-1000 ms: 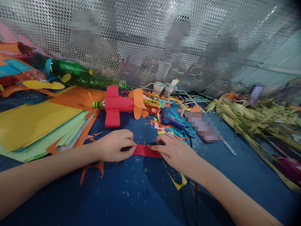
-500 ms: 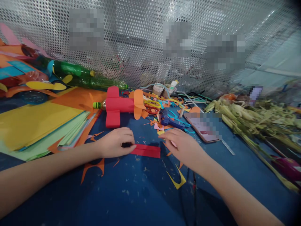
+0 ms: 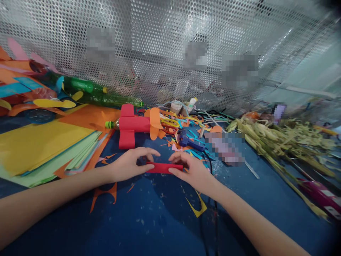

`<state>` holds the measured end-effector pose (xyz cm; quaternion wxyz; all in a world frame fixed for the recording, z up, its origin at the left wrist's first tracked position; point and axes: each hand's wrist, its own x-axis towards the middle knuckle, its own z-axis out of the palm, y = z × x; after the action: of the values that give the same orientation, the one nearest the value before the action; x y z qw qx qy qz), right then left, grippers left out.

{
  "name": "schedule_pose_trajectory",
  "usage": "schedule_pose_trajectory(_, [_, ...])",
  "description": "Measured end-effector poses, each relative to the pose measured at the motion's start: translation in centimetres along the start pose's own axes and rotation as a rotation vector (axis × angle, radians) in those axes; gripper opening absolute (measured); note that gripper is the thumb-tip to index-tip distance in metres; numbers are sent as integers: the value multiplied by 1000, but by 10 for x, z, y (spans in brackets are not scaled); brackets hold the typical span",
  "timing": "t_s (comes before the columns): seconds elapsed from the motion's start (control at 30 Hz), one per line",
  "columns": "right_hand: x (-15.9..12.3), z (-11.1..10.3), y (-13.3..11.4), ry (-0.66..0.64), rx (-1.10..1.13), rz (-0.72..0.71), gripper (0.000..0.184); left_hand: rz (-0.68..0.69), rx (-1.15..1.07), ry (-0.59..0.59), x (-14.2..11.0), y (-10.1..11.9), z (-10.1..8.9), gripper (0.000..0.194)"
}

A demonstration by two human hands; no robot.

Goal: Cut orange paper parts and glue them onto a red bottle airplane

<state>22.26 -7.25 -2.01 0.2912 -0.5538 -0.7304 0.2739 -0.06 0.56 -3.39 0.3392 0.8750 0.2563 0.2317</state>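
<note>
A narrow folded strip of red paper (image 3: 161,168) is held between my two hands, just over the blue table. My left hand (image 3: 133,163) pinches its left end, thumb in front and fingers curved behind. At the right end, my right hand (image 3: 193,170) grips the strip the same way, with the thumb on the near face. Beyond the hands lies a bottle airplane (image 3: 135,124) wrapped in red paper, with red wings, an orange tail and a green cap. A blue glue gun (image 3: 190,141) rests to its right among paper scraps.
Stacked coloured paper (image 3: 48,145) lies at left, with green plastic bottles (image 3: 87,87) behind. A blurred phone (image 3: 226,149) and dried corn husks (image 3: 277,142) are at right. A black cable (image 3: 215,220) runs toward me. Perforated metal sheeting (image 3: 157,42) closes off the back.
My right hand has come down and left onto the strip's right end and grips it. The strip, flat on the table before, is now tilted up and looks narrower. The view has shifted slightly.
</note>
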Motion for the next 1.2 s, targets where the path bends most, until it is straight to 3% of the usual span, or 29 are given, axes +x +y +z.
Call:
schedule_pose_trajectory(0.13, [3, -3, 4, 94, 38, 59, 15, -53, -47, 123, 0, 5, -1, 24])
schedule_pose_trajectory(0.37, [4, -6, 8, 324, 95, -130, 26, 86, -12, 337, -2, 7, -2, 11])
schedule_pose_trajectory(0.43, [4, -6, 9, 356, 144, -143, 29, 48, -161, 311, -2, 8, -1, 22])
schedule_pose_trajectory(0.57, [2, -5, 12, 300, 275, -165, 33, -152, -607, 103, 0, 8, 2, 42])
schedule_pose_trajectory(0.67, [1, -4, 12, 291, 307, -172, 30, -281, -759, 161, 1, 6, 4, 49])
schedule_pose_trajectory(0.73, [0, -4, 10, 294, 323, -174, 27, -355, -804, 185, 1, 7, 4, 53])
schedule_pose_trajectory(0.83, [0, -3, 7, 294, 331, -152, 25, -427, -844, 108, 1, 9, 4, 47])
schedule_pose_trajectory(0.97, [2, -2, 6, 295, 414, -33, 28, -364, -835, 90, 0, 7, 7, 28])
schedule_pose_trajectory(1.1, [6, -2, 7, 287, 645, 79, 39, -326, -804, 147, 1, 4, 7, 26])
schedule_pose_trajectory(1.2, [8, -2, 5, 252, 632, 126, 43, -336, -783, 142, 2, 6, 5, 26])
